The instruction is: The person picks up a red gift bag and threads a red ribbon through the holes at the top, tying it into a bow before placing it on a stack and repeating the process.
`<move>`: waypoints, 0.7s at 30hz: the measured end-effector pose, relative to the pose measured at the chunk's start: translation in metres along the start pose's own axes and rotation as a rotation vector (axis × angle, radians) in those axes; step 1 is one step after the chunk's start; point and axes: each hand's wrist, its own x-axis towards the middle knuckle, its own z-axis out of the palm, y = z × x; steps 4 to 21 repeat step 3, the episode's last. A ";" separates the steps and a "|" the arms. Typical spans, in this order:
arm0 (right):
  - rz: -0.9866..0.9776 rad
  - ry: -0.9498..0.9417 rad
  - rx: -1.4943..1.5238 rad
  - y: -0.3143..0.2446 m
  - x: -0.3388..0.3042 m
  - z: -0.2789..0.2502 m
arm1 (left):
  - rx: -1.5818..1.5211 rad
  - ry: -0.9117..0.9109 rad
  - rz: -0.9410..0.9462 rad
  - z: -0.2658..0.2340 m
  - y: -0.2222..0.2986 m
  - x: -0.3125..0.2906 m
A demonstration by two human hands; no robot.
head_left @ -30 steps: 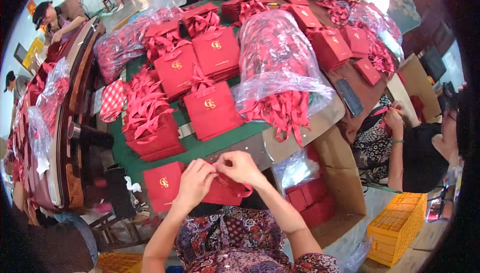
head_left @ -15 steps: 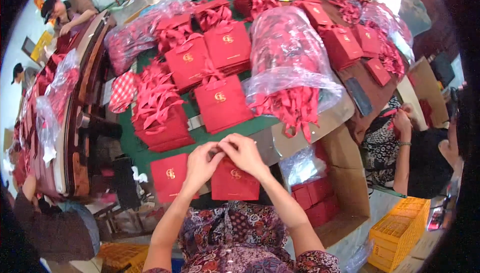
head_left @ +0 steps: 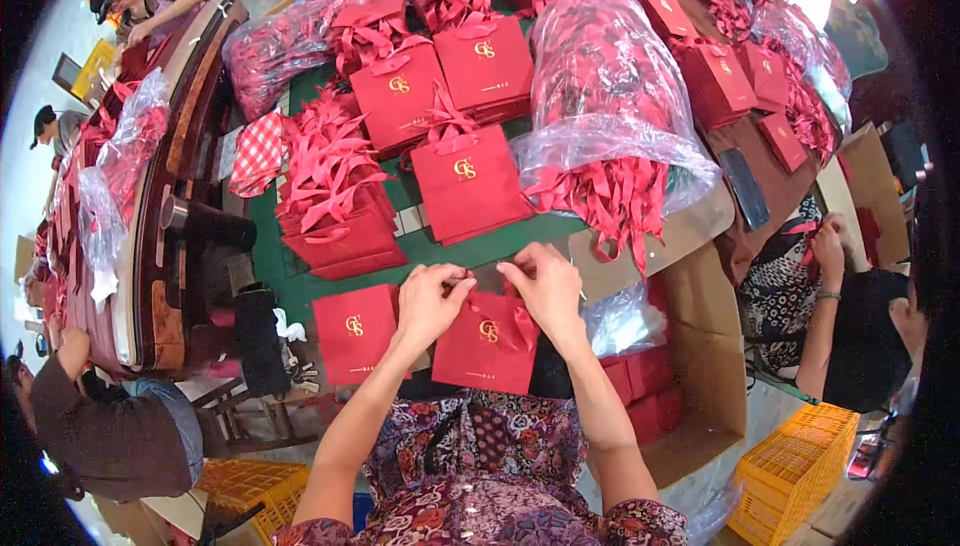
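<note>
A small red paper gift bag (head_left: 487, 351) with a gold emblem lies flat at the table's near edge, in front of me. My left hand (head_left: 433, 298) is at its upper left, thumb and fingertips pinched on a piece of red ribbon. Over the upper right corner, my right hand (head_left: 547, 291) pinches the ribbon too, its fingertips partly hiding it. A loose red ribbon (head_left: 520, 326) hangs down across the bag's front. Just left of it lies a second red bag (head_left: 355, 336), flat and with no ribbon showing on its front.
Beyond my hands stand stacks of ribboned red bags (head_left: 468, 184) and a clear plastic sack (head_left: 610, 76) full of ribbons. An open cardboard box (head_left: 705, 376) holding red bags is at my right, above yellow crates (head_left: 795, 466). Other people work around the tables.
My hands were together above the bag and have parted, the right one moving right. Ribbon now shows hanging over the bag's front. The whole view has shifted slightly.
</note>
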 end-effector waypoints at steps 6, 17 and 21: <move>-0.047 -0.015 -0.123 0.006 0.000 0.020 | 0.065 -0.050 -0.028 0.000 0.007 0.001; -0.047 -0.015 -0.123 0.006 0.000 0.020 | 0.065 -0.050 -0.028 0.000 0.007 0.001; -0.047 -0.015 -0.123 0.006 0.000 0.020 | 0.065 -0.050 -0.028 0.000 0.007 0.001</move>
